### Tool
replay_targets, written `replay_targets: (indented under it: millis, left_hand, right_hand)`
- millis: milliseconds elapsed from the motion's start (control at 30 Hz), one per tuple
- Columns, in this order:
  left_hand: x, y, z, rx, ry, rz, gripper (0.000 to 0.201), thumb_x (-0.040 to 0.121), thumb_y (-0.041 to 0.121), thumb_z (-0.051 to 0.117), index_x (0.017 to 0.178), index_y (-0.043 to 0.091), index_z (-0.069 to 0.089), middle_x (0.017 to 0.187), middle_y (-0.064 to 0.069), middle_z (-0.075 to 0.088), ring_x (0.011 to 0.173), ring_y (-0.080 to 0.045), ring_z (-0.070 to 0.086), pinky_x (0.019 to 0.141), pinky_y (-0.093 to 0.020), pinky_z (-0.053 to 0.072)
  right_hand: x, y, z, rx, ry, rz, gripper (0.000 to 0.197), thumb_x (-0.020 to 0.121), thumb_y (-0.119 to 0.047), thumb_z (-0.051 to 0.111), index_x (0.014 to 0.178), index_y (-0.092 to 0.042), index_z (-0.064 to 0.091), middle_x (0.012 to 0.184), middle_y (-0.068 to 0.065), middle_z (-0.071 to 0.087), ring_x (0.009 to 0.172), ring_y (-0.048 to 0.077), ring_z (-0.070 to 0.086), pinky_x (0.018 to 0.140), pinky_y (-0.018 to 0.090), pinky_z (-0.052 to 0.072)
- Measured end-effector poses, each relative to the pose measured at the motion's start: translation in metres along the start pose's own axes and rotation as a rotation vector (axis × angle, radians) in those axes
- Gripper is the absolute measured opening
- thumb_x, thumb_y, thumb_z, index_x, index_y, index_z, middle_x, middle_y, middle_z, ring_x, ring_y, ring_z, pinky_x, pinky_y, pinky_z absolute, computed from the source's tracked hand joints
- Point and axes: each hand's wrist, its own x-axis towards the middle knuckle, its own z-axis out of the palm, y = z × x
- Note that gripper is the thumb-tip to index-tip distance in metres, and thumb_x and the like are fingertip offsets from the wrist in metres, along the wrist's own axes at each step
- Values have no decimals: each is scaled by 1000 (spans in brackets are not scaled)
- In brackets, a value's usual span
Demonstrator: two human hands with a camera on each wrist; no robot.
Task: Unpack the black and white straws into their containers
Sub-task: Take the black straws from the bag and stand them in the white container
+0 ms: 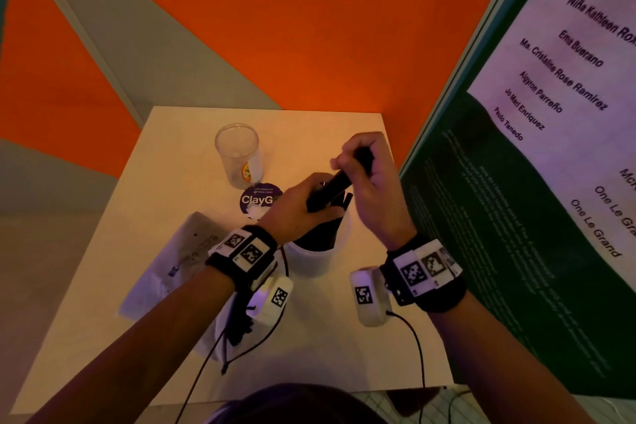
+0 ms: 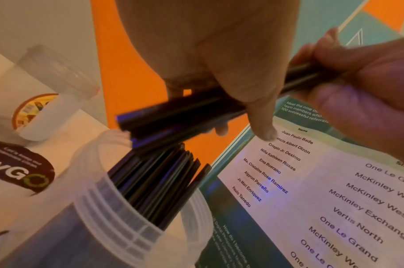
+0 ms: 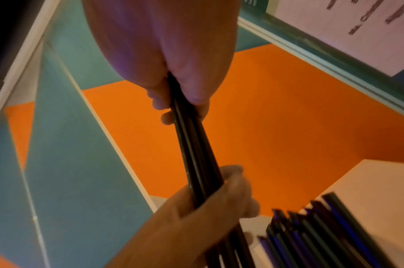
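Observation:
Both hands hold one bundle of black straws [image 1: 339,184] [image 2: 196,110] [image 3: 196,159] just above a translucent white jar [image 1: 318,256] [image 2: 86,208]. My left hand [image 1: 303,203] [image 2: 219,76] [image 3: 210,201] grips the bundle's lower part, its fingers curled round it. My right hand [image 1: 364,165] [image 2: 361,76] [image 3: 173,94] grips the upper end. The bundle tilts, its low end over the jar's mouth. More black straws [image 2: 155,177] [image 3: 322,232] stand inside the jar. An empty clear jar [image 1: 239,155] [image 2: 47,94] stands behind on the left.
A plastic bag [image 1: 172,262] lies on the small white table [image 1: 327,348] at the left. A round purple sticker [image 1: 258,200] sits below the clear jar. A green poster board [image 1: 516,217] stands close on the right. The table's far edge borders an orange and grey floor.

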Motion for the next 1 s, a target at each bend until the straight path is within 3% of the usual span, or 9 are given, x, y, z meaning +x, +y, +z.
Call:
replay_targets:
  millis: [133, 267, 400, 533, 667, 767, 867, 933, 1000]
  left_hand:
    - [-8, -23, -11, 91, 54, -26, 87, 70, 39, 81, 141, 24, 34, 131, 3, 46, 121, -12, 41, 102, -31, 36]
    - [-33, -52, -17, 245, 89, 39, 82, 71, 32, 82, 137, 12, 38, 134, -4, 42, 120, -13, 36, 103, -43, 37]
    - [-62, -75, -23, 364, 71, 73, 73, 75, 39, 74, 137, 17, 41, 137, -3, 44, 124, -21, 40, 100, -42, 38]
    - [-92, -94, -31, 434, 35, 64, 73, 79, 42, 73, 139, 20, 38, 138, -1, 40, 126, -19, 38, 101, -32, 33]
    - [-118, -110, -37, 542, -78, -79, 81, 78, 61, 61, 145, 34, 24, 144, 5, 39, 126, -15, 42, 106, -39, 37]
    - [-129, -118, -45, 679, -137, -161, 75, 85, 55, 53, 148, 32, 19, 145, 2, 43, 129, -20, 43, 109, -37, 33]
    - [-131, -116, -54, 623, -115, -178, 58, 90, 33, 52, 143, 26, 30, 138, -3, 50, 120, -24, 51, 102, -34, 38]
    - [-130, -113, -59, 542, -107, -196, 54, 91, 30, 54, 141, 22, 36, 135, -4, 53, 118, -25, 53, 101, -36, 39]
    - [-129, -110, -63, 500, -101, -208, 54, 90, 31, 58, 140, 19, 39, 136, -6, 53, 120, -26, 52, 103, -38, 39]
  right_hand:
    - [5, 15, -17, -44, 61, 12, 25, 95, 1, 48, 96, -24, 48, 84, -13, 52, 86, 38, 56, 83, 49, 48]
    - [-2, 44, -18, -191, 7, 174, 17, 96, -3, 49, 102, -19, 53, 92, -4, 56, 93, 28, 61, 88, 42, 49]
    - [-10, 63, -20, -332, -61, 280, 22, 98, -21, 52, 119, -19, 56, 122, 1, 58, 115, 15, 55, 96, 29, 45]
    - [-11, 61, -21, -442, -138, 205, 40, 98, -28, 49, 138, -21, 45, 143, -3, 44, 134, 7, 35, 108, 19, 27]
    - [-19, 43, 0, -501, -49, -65, 24, 95, -10, 54, 118, -9, 59, 124, 6, 55, 120, 12, 48, 100, 13, 34]
    - [-35, 36, 37, -435, -269, -98, 16, 88, 3, 52, 94, -6, 63, 95, 4, 61, 88, 5, 55, 79, 12, 40]
    - [-52, 49, 78, -478, -715, 150, 18, 88, 1, 49, 92, -6, 66, 93, 2, 63, 75, -4, 53, 68, 8, 36]
    - [-67, 73, 107, -615, -935, 252, 21, 89, -3, 48, 95, -5, 68, 100, 7, 67, 85, 11, 59, 74, 19, 42]
    - [-81, 94, 133, -730, -992, 307, 23, 89, -5, 48, 99, -3, 68, 107, 12, 67, 96, 26, 60, 84, 32, 48]
